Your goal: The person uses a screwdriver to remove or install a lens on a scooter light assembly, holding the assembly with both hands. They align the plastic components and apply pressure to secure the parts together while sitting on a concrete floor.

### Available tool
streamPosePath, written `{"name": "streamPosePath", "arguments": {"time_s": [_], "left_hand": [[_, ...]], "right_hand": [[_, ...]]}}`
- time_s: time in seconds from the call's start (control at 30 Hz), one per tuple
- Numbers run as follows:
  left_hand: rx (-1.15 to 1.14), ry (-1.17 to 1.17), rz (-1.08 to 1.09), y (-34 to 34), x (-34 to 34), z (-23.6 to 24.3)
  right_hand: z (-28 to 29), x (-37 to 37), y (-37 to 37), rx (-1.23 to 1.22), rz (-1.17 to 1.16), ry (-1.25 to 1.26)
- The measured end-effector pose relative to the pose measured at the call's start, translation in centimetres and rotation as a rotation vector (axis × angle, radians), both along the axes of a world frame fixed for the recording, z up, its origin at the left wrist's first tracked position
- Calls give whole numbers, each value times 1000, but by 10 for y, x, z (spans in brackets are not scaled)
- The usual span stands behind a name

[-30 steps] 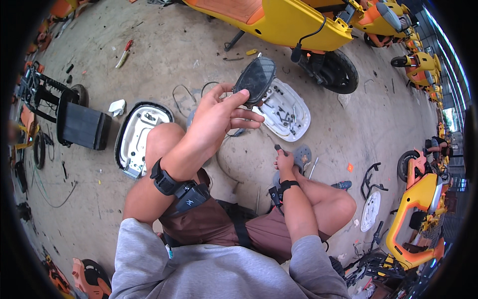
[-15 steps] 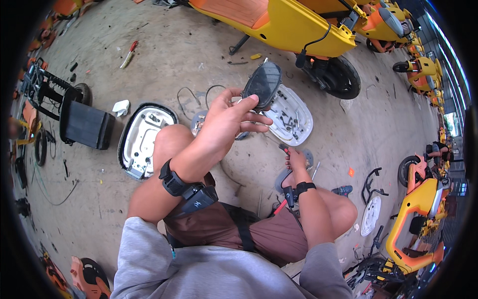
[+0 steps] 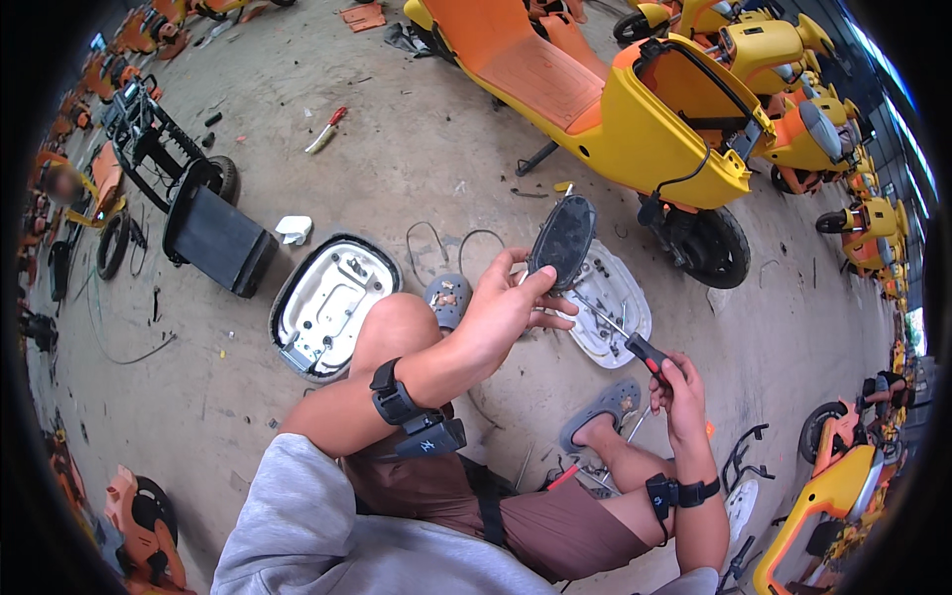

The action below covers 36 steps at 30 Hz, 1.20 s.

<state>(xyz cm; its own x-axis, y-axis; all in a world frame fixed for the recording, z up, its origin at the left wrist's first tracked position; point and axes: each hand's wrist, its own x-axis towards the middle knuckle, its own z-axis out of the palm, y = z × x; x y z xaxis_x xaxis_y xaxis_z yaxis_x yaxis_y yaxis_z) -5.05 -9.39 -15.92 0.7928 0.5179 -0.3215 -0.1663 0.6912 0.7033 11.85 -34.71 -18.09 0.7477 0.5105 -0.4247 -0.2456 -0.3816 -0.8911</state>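
My left hand (image 3: 508, 305) is closed on a dark oval panel (image 3: 563, 241) with a glossy face, holding it raised and tilted by its lower edge. In my right hand (image 3: 682, 395), the fingers grip the black and red handle of a screwdriver (image 3: 647, 351). Its thin shaft points up and left toward the lower edge of the panel; whether the tip touches it I cannot tell. Below and behind the panel, a white shell (image 3: 635, 315) lies on the floor with small dark parts and screws in it.
Left of my knee lies another white shell (image 3: 327, 315) with a black rim. A red-handled screwdriver (image 3: 327, 129) and crumpled white paper (image 3: 294, 229) lie farther off. A yellow scooter body (image 3: 635, 109) stands ahead; a black frame with a box (image 3: 216, 238) stands left. Cables lie on the floor.
My right hand has come up from beside my leg and brought the screwdriver close to the panel. My left hand still holds the panel. The whole view has shifted.
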Motion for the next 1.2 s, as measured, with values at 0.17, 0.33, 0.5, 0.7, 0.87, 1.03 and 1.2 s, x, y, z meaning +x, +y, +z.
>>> {"name": "streamPosePath", "arguments": {"time_s": [0.17,0.33,0.5,0.7,0.87,1.03,1.2], "left_hand": [[30,-31,20,0,0,-2],[135,-82,37,-9,3,2],[225,-125,13,-16,5,3],[426,-98,-26,-27,6,12],[525,-83,-56,-35,4,15],[485,-95,-70,-34,1,13],[353,-121,-62,-27,2,15]], "right_hand": [[35,-31,-23,337,-64,-207],[39,-40,-26,521,-89,-322],[45,-43,-21,485,-1,-412],[45,-50,-25,493,18,-455],[38,-51,-27,479,49,-516],[40,-54,-24,451,-16,-515],[37,-55,-32,476,14,-552]]}}
